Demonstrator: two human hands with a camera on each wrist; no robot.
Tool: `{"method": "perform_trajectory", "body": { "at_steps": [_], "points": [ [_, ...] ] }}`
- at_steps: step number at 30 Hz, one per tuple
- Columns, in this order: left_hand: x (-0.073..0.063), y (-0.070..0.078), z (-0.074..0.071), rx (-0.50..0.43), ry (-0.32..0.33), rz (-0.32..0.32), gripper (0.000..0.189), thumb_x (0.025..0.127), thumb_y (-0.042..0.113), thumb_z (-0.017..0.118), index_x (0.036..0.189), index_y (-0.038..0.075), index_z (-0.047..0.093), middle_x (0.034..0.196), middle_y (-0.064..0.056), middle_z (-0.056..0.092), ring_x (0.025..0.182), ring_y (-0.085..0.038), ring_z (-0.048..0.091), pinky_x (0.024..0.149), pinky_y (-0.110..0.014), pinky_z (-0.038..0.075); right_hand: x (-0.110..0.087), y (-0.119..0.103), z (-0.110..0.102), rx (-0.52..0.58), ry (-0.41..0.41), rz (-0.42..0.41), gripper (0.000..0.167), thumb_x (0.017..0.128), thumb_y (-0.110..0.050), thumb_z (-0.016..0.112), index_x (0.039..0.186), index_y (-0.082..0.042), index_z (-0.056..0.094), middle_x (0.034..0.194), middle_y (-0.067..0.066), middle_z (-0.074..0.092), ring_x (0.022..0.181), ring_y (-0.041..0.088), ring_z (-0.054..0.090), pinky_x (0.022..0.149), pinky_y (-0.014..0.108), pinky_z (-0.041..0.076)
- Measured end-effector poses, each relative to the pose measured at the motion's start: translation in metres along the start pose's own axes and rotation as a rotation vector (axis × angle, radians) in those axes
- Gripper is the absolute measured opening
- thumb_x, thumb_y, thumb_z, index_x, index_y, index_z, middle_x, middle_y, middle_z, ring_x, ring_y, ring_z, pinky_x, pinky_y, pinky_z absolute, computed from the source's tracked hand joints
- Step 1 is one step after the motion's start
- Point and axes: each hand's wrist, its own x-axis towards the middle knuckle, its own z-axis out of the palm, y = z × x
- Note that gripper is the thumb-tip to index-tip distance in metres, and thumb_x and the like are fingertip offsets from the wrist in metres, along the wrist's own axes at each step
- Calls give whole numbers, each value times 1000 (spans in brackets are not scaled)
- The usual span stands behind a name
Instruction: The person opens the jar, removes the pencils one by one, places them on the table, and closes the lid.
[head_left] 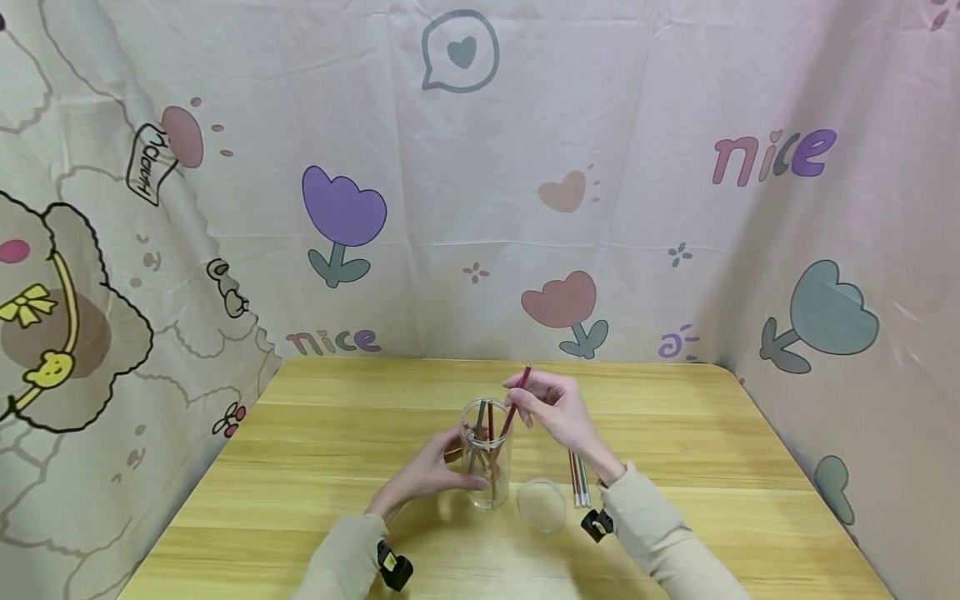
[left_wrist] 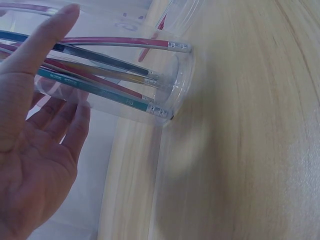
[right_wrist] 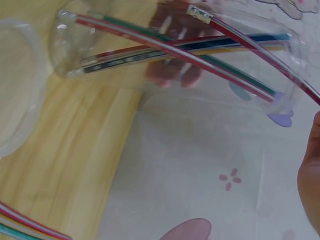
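Observation:
My left hand (head_left: 427, 467) grips a clear cylindrical jar (head_left: 502, 479), thumb on the near side and fingers round the far side. The jar stands uncapped and upright on the table. Several pencils lean inside it, a green pencil (left_wrist: 100, 91) among them, with metal-banded ends at the bottom. Above the rim, my right hand (head_left: 555, 408) pinches a red pencil (head_left: 519, 396) near its upper end. That pencil slants down through the mouth, and its banded lower end (right_wrist: 200, 14) shows inside the jar in the right wrist view.
A round clear lid (head_left: 542, 505) lies on the table right of the jar. Farther right, several pencils (head_left: 577, 479) lie side by side, partly under my right forearm. Printed cloth (head_left: 465, 208) hangs behind the wooden table (head_left: 337, 392).

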Motion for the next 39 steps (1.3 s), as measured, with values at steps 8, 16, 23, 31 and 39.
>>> {"method": "perform_trajectory", "body": {
  "at_steps": [8, 16, 23, 31, 39],
  "points": [
    [0, 0, 0, 3, -2, 1, 74, 77, 22, 87, 142, 14, 52, 142, -8, 61, 136, -33, 54, 118, -54, 42, 4, -14, -10, 63, -2, 82, 17, 93, -1, 67, 110, 2, 71, 79, -10, 72, 59, 2, 57, 49, 16, 42],
    [0, -1, 0, -7, 5, -8, 74, 77, 21, 87, 142, 13, 52, 143, -11, 60, 136, -37, 53, 117, -55, 42, 6, -19, -19, 161, 15, 25, 31, 94, 4, 63, 111, -18, 73, 91, -8, 76, 63, 3, 60, 56, 17, 51],
    [1, -3, 0, 5, 7, 14, 71, 79, 20, 86, 141, 11, 53, 143, -14, 59, 137, -41, 51, 117, -58, 42, 8, -22, -23, 230, 48, -23, 33, 94, 7, 59, 113, -16, 73, 95, -6, 76, 67, 3, 63, 57, 16, 52],
    [0, -4, 1, 16, 10, -6, 74, 78, 21, 87, 142, 10, 52, 143, -14, 59, 137, -41, 51, 117, -58, 42, 9, -25, -29, 350, 78, -67, 40, 94, 16, 51, 115, -11, 72, 98, -3, 76, 72, 6, 64, 60, 15, 53],
    [0, -3, 1, 6, 9, -11, 76, 78, 20, 87, 143, 9, 51, 145, -17, 57, 137, -42, 51, 117, -59, 41, 10, -30, -34, 473, 179, -96, 33, 96, 16, 50, 111, -4, 71, 98, 4, 77, 76, 10, 67, 64, 18, 56]
  ]
}}
